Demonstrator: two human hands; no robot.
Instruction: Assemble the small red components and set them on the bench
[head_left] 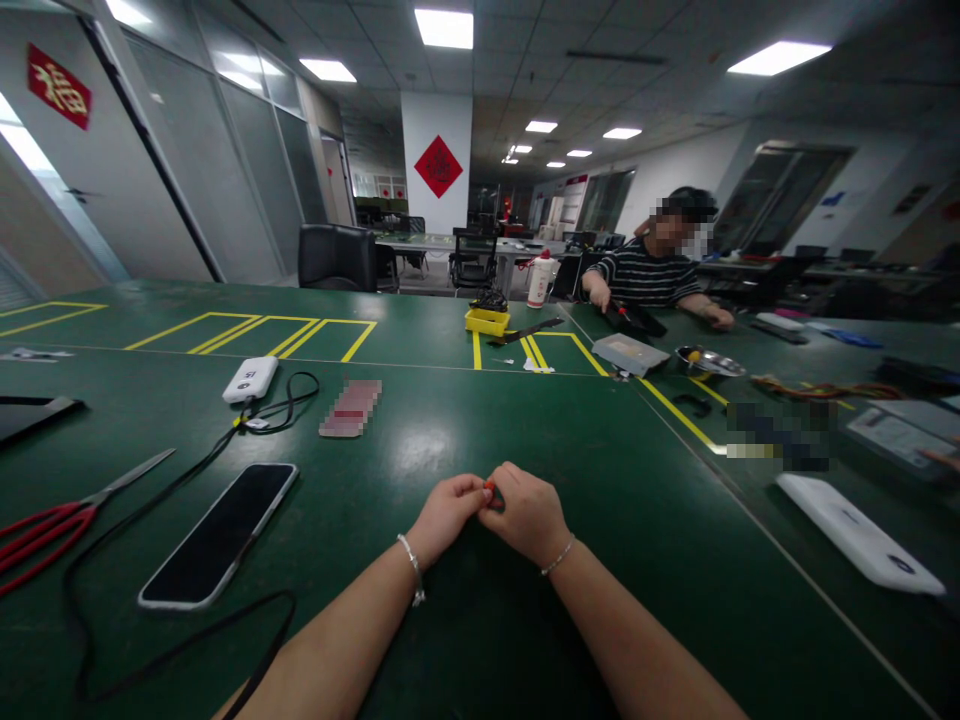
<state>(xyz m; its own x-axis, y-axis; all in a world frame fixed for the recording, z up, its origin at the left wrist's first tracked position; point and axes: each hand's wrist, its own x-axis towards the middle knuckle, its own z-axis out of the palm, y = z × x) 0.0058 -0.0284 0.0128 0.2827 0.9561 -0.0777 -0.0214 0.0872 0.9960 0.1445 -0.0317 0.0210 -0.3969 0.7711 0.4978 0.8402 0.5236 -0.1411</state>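
My left hand (pixel 448 515) and my right hand (pixel 531 508) meet just above the green table (pixel 420 410), near the middle of the view. Between their fingertips is a small orange-red object (pixel 489 490), mostly hidden by the fingers. Both hands pinch at it, thumbs and forefingers pressed together. A thin bracelet circles each wrist. To the left of my left hand lies a phone (pixel 223 535) with a dark screen and a pale edge.
Red-handled scissors (pixel 56 525), a black cable (pixel 199 470) and a white device (pixel 251 380) lie left. A yellow box (pixel 487 321) stands farther back. At right are a white power bank (pixel 859 530), a metal bowl (pixel 709 362) and a seated person (pixel 652 265) in stripes.
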